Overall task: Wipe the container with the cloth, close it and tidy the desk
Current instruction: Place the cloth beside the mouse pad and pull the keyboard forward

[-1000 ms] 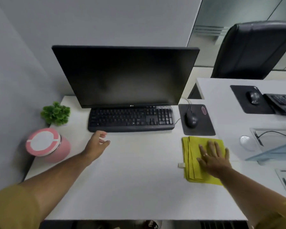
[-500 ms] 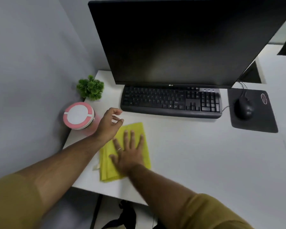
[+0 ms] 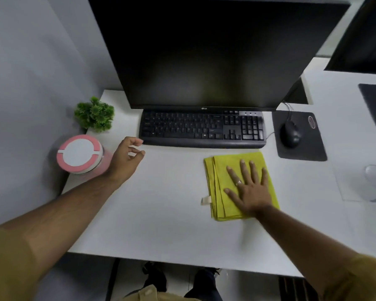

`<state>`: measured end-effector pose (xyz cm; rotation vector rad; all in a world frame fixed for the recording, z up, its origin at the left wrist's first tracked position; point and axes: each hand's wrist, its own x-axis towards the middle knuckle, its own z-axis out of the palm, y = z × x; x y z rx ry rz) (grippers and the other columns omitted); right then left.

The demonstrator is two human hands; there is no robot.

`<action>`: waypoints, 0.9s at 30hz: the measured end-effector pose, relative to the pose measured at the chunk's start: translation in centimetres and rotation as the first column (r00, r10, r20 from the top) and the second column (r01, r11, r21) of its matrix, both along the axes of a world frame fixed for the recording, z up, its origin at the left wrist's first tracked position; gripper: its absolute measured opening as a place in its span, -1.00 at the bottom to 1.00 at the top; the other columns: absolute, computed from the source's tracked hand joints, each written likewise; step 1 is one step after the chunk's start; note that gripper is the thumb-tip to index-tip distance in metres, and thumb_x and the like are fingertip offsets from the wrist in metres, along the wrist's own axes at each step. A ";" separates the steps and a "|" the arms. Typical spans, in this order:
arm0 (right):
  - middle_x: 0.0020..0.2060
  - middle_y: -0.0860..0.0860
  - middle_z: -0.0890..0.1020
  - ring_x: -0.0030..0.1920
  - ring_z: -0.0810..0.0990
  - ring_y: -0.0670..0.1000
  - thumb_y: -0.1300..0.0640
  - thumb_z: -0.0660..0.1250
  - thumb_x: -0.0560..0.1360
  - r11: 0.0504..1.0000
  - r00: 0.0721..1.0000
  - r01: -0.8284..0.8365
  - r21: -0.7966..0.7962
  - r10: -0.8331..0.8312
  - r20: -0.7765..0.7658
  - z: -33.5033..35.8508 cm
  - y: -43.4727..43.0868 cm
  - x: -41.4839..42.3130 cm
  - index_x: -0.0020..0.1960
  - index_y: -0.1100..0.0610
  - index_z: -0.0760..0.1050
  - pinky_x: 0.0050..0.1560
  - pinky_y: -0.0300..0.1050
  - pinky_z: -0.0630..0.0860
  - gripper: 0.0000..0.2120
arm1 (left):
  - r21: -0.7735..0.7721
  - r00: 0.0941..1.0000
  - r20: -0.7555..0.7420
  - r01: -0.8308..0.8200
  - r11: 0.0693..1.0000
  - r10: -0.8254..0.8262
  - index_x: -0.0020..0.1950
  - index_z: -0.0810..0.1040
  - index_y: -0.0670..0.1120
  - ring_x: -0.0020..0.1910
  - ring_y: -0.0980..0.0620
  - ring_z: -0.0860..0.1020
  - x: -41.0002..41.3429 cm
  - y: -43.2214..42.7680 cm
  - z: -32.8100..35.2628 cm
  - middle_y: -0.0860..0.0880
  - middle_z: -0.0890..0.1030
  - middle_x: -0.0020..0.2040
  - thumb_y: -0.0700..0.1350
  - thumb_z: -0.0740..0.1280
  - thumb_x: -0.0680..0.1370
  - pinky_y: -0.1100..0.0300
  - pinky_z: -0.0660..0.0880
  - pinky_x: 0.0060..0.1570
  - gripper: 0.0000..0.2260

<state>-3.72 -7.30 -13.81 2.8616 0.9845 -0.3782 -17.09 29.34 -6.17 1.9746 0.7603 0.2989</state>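
Yellow cloth [image 3: 224, 187] flat on counter [image 3: 165, 213], right hand [image 3: 249, 187] pressing it, fingers spread. Left hand [image 3: 126, 158] beside pink container [image 3: 80, 154], fingers loosely curled, empty.

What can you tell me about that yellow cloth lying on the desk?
The yellow-green folded cloth looks like soft microfibre, folded into a layered rectangle with stacked edges showing along its left side. A small pale tag sticks out from its left edge. It lies flat on the white desk, in front of the black keyboard and near the dark mouse pad. The right hand presses on it, palm down, fingers spread.
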 end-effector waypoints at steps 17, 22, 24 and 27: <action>0.62 0.11 0.01 0.61 -0.12 0.18 -0.43 -0.14 0.49 0.986 0.986 0.166 0.033 -0.165 -0.040 1.8 -14.4 4.0 0.60 -0.14 0.00 0.50 0.43 -0.19 -0.25 | -0.048 0.992 -0.072 -0.111 0.993 0.107 0.15 0.50 -0.05 0.15 0.02 0.47 3.4 -1.0 -2.7 -0.05 0.55 0.17 -0.25 0.40 0.52 0.17 0.35 0.11 -0.75; 0.60 0.11 0.11 0.60 0.02 0.09 -0.23 0.12 0.57 0.863 0.968 0.251 0.439 -0.209 -0.142 4.8 -4.7 7.0 0.54 0.01 0.21 0.51 0.17 0.00 -0.39 | -0.086 0.960 -0.136 -0.256 0.963 0.244 0.36 0.48 -0.05 0.35 -0.05 0.42 5.5 2.1 -2.8 -0.10 0.45 0.38 -0.13 0.42 0.50 0.13 0.36 0.28 -0.58; 0.57 0.13 0.17 0.58 0.12 0.10 -0.19 0.26 0.55 0.735 0.909 0.395 0.551 -0.226 -0.351 4.3 -0.5 10.2 0.54 0.07 0.22 0.54 0.06 0.06 -0.35 | -0.219 0.949 -0.127 -0.309 0.926 0.287 0.44 0.41 -0.04 0.28 0.02 0.41 6.8 2.8 -2.7 -0.04 0.42 0.33 -0.12 0.39 0.54 0.18 0.35 0.23 -0.53; 0.37 0.07 0.49 0.39 0.47 0.08 -0.40 0.32 0.40 0.568 0.801 0.584 0.580 -0.292 -0.522 -0.5 2.5 16.2 0.40 -0.01 0.37 0.43 0.20 0.39 -0.29 | -0.438 0.945 -0.092 -0.322 0.839 0.314 0.42 0.44 -0.08 0.23 0.01 0.47 8.4 3.6 -2.8 -0.03 0.50 0.27 -0.17 0.34 0.57 0.21 0.38 0.14 -0.59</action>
